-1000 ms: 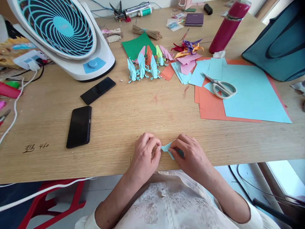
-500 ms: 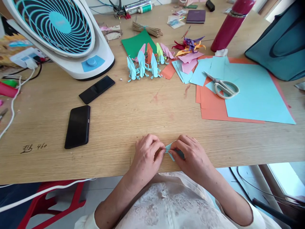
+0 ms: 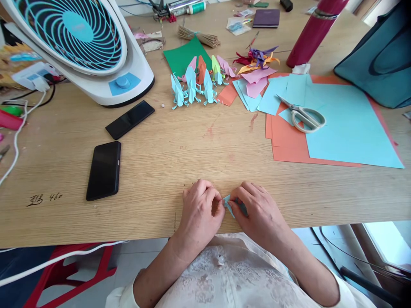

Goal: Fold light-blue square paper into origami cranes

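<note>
Close to the table's front edge, a small folded piece of light blue paper (image 3: 230,207) is pinched between both hands. My left hand (image 3: 202,209) has thumb and index finger closed at the paper's left end. My right hand (image 3: 255,207) grips its right part with thumb and fingertips and covers much of it. Further back stand several folded paper figures (image 3: 192,83) in light blue, pink, orange and green. Purple, red and orange folded paper pieces (image 3: 258,59) lie to the right of them.
Scissors (image 3: 306,117) rest on light blue sheets (image 3: 353,128) and orange paper (image 3: 287,143) at the right. Two black phones (image 3: 104,171) lie at the left, before a white fan (image 3: 135,68). A red flask (image 3: 313,36) and teal bag (image 3: 375,64) stand at the back right.
Both hands stay at nearly the same spot. My left thumb and fingers have shifted slightly on the paper, and a little less of its upper edge shows. The view has moved slightly.
</note>
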Motion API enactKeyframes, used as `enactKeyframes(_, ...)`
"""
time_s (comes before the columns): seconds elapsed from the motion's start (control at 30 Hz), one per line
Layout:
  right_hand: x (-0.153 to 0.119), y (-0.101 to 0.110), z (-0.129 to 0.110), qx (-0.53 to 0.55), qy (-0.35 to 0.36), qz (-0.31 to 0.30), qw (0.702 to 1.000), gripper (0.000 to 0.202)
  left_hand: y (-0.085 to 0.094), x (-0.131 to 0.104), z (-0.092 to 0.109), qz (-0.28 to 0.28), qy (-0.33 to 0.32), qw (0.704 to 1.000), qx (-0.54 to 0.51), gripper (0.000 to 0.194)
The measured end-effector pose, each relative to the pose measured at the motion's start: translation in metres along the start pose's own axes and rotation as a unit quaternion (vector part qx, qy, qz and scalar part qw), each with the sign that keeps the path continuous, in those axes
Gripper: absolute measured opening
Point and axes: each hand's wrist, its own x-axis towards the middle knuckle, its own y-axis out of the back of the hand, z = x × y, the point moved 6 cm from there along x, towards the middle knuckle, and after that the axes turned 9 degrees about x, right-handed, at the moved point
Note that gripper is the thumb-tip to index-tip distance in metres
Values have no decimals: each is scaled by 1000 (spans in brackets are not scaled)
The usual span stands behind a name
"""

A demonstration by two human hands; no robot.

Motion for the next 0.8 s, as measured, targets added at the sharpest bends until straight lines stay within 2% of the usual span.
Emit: enactKeyframes(0.8,-10,4,-2,22,6,7,1000,19,-3,-2,0,-1,-7,999,41,11)
